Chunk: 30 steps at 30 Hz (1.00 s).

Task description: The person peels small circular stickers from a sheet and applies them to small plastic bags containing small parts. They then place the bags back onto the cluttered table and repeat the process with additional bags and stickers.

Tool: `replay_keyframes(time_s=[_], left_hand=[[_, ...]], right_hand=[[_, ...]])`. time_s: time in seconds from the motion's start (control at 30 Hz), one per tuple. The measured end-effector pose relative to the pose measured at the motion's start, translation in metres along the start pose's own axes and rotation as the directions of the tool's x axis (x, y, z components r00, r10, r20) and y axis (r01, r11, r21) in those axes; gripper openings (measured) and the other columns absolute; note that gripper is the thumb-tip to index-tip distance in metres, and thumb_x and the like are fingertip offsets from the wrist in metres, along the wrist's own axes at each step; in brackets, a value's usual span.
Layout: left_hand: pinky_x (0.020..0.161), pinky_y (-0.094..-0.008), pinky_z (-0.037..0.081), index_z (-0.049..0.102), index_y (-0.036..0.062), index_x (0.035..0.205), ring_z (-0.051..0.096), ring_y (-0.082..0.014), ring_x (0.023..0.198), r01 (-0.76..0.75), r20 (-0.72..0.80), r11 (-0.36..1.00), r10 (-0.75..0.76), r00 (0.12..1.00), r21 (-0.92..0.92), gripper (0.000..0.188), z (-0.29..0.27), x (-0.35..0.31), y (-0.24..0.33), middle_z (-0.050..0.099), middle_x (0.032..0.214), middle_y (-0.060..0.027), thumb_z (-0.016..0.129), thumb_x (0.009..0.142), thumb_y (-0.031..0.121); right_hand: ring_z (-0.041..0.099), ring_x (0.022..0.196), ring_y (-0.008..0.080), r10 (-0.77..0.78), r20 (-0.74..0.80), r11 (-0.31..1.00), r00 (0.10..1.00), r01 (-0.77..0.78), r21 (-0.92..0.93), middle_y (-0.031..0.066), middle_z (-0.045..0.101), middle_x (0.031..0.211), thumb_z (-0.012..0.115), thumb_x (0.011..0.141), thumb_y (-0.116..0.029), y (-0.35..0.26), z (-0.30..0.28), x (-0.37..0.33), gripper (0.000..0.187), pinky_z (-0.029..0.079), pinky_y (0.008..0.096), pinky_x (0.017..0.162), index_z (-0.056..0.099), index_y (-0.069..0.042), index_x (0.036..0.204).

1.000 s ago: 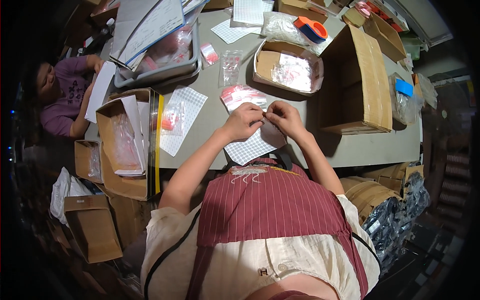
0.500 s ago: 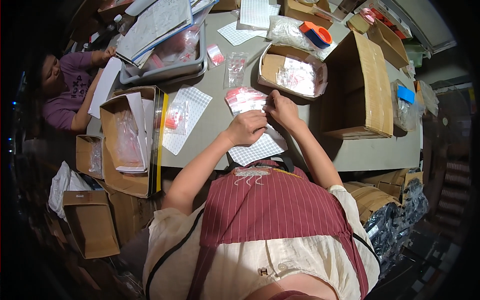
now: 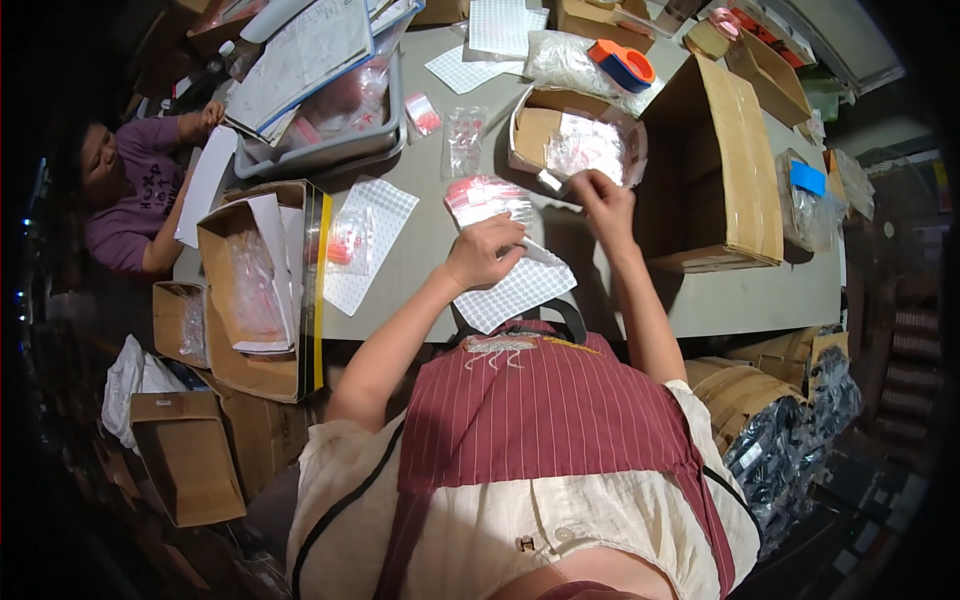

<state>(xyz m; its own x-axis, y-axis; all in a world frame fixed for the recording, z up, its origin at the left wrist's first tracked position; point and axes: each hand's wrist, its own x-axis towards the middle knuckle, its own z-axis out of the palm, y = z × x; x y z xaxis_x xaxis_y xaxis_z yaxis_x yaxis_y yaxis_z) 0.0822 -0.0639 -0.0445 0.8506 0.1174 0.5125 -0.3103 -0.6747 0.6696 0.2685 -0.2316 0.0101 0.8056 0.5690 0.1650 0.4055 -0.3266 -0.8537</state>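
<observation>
A fanned stack of small clear zip bags with red edges (image 3: 488, 195) lies on the table in front of me. My left hand (image 3: 484, 252) rests at its lower edge, its fingers over the bags and its thumb apart. Under that hand is a white sheet of grey round stickers (image 3: 520, 292), one edge curled up. My right hand (image 3: 606, 208) is raised beside the low open carton (image 3: 518, 150), in a closed pinch. From its fingertips sticks out a small shiny bag (image 3: 550, 181), its contents too small to make out. Several similar filled bags (image 3: 585, 145) lie in that carton.
A tall open cardboard box (image 3: 735, 170) stands to the right. On the left are a grey bin (image 3: 398, 120) with papers across it and a box of clear bags (image 3: 318, 290). Another sticker sheet (image 3: 392, 205) lies near it. A co-worker (image 3: 140, 190) sits at the far left.
My right hand has moved away from the left hand, up and right toward the low carton, carrying the small bag. My left hand's thumb and fingers have parted somewhat.
</observation>
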Motion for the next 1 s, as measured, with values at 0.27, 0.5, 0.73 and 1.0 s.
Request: replay_keyframes(time_s=[0.27, 0.5, 0.73, 1.0], left_hand=[[0.100, -0.0414, 0.057, 0.075, 0.0008, 0.096, 0.073, -0.0353, 0.105, 0.046, -0.017, 0.999, -0.045, 0.999, 0.017, 0.020, 0.001, 0.000, -0.003, 0.077, 0.103, -0.0136, 0.077, 0.078, 0.009], [0.099, -0.0416, 0.057, 0.076, 0.0021, 0.100, 0.072, -0.0355, 0.107, 0.047, 0.000, 0.999, -0.047, 0.999, 0.021, 0.023, 0.000, 0.001, -0.002, 0.077, 0.104, -0.0138, 0.077, 0.079, 0.010], [0.098, -0.0417, 0.057, 0.075, 0.0022, 0.100, 0.073, -0.0355, 0.107, 0.051, -0.010, 0.998, -0.050, 0.999, 0.038, 0.021, 0.003, 0.000, -0.004, 0.077, 0.104, -0.0135, 0.076, 0.080, 0.009], [0.094, -0.0418, 0.058, 0.073, 0.0021, 0.094, 0.071, -0.0358, 0.109, 0.020, 0.006, 1.000, -0.020, 1.000, 0.022, 0.017, 0.000, 0.003, 0.000, 0.076, 0.100, -0.0143, 0.076, 0.080, 0.011]], right_hand=[[0.069, 0.076, 0.0322, -0.348, -0.036, 0.880, 0.937, 0.313, -0.357, 0.0143, 0.070, 0.097, 0.070, 0.091, -0.010, -0.031, -0.022, -0.016, 0.023, 0.056, 0.0408, 0.071, 0.064, -0.006, 0.112], [0.066, 0.087, 0.0356, -0.224, 0.384, 0.911, 0.896, 0.333, -0.244, 0.0154, 0.066, 0.091, 0.070, 0.086, -0.008, -0.029, 0.002, -0.068, 0.013, 0.052, 0.0457, 0.079, 0.064, -0.004, 0.097], [0.066, 0.087, 0.0351, -0.416, 0.472, 0.758, 0.778, 0.583, -0.293, 0.0131, 0.068, 0.091, 0.069, 0.084, -0.006, -0.031, -0.005, -0.068, 0.013, 0.052, 0.0432, 0.079, 0.066, -0.004, 0.096], [0.072, 0.084, 0.0370, 0.038, 0.480, 0.990, 0.876, 0.033, -0.139, 0.0185, 0.073, 0.088, 0.073, 0.081, -0.026, -0.005, 0.037, 0.003, 0.027, 0.056, 0.0438, 0.077, 0.076, -0.003, 0.096]])
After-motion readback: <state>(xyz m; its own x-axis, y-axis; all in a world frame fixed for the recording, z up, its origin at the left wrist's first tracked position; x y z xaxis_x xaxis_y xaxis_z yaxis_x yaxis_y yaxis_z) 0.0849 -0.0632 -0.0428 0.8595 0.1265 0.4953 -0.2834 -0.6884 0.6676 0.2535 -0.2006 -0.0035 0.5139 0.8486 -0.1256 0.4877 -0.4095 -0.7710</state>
